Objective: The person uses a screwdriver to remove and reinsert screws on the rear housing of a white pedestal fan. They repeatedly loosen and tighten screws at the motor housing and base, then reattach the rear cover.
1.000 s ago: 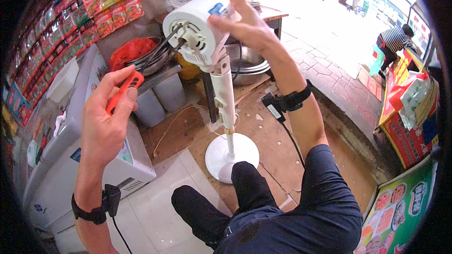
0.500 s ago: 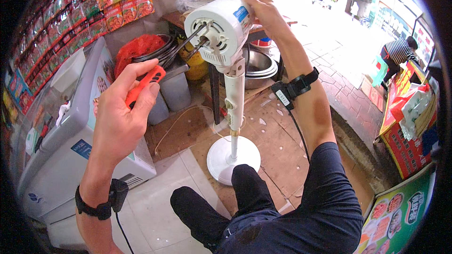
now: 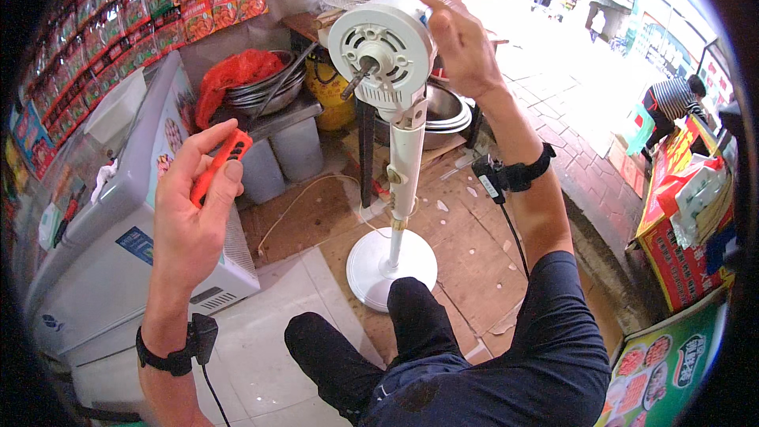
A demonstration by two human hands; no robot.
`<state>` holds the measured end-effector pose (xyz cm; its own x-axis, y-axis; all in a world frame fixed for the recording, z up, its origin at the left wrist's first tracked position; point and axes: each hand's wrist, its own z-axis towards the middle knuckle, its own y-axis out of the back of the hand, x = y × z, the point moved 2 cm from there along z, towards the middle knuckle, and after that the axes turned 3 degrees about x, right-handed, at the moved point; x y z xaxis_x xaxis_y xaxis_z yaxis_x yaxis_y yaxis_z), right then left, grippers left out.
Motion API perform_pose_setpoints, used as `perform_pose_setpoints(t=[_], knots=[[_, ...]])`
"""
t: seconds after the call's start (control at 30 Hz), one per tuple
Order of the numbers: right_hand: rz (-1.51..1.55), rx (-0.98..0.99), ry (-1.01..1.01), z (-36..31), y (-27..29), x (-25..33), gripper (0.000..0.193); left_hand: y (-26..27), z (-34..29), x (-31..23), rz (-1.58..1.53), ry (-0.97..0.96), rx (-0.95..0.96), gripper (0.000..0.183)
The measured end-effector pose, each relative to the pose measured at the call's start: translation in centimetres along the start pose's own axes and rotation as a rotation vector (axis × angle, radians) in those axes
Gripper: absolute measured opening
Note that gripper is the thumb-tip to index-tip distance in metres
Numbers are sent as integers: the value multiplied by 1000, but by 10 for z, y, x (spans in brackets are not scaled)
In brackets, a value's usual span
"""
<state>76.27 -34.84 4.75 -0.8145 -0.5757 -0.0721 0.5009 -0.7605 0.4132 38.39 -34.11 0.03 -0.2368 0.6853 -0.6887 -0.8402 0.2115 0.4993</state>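
Observation:
A white stand fan without its blades or cage stands before me, its round motor housing (image 3: 381, 47) facing me and a bare spindle sticking out of the front. In my left hand (image 3: 194, 202) is a screwdriver (image 3: 217, 171) with a red-orange and black handle; its long thin shaft slants up toward the left side of the housing, the tip apart from it. My right hand (image 3: 466, 51) hovers beside the housing's upper right, fingers stretched out and blurred, holding nothing visible. The fan's pole runs down to a round white base (image 3: 371, 277) near my knees.
A pale chest freezer (image 3: 118, 245) stands at left below hanging packets (image 3: 225, 12). Beyond the fan are grey bins (image 3: 296, 146), stacked metal bowls with a red net bag (image 3: 241, 75), a yellow gas cylinder (image 3: 328, 95) and basins (image 3: 447, 111). A person (image 3: 672, 103) crouches outside at right.
My right hand has come off the top of the motor housing and shifted right. The housing has turned to face me. The screwdriver has moved left and slightly down, away from the housing.

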Motion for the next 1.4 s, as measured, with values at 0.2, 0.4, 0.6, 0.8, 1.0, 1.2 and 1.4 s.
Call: perform_pose_setpoints(t=[0.2, 0.4, 0.6, 0.8, 1.0, 1.2, 1.4], knots=[[84, -120, -204, -28, -14, -3, 77, 1, -7, 14, -20, 4, 13, 38], [367, -270, -901, -85, -12, -48, 56, 6, -16, 24, -35, 20, 20, 40], [225, -68, -969, -139, -25, -36, 30, 8, -28, 34, -125, -12, -130, 43], [226, -124, -953, -168, -21, -1, 24, 36, -36, 63, -152, -142, -362, 47], [224, -27, -783, -179, -38, 8, 81, 73, -52, 101, -97, -177, -498, 48], [355, -102, -889, -194, -66, -12, 102, 201, -57, 123, 139, -143, -711, 32], [28, -16, -1001, -204, -95, -22, 82, 318, -45, 180, 494, 297, -665, 27]])
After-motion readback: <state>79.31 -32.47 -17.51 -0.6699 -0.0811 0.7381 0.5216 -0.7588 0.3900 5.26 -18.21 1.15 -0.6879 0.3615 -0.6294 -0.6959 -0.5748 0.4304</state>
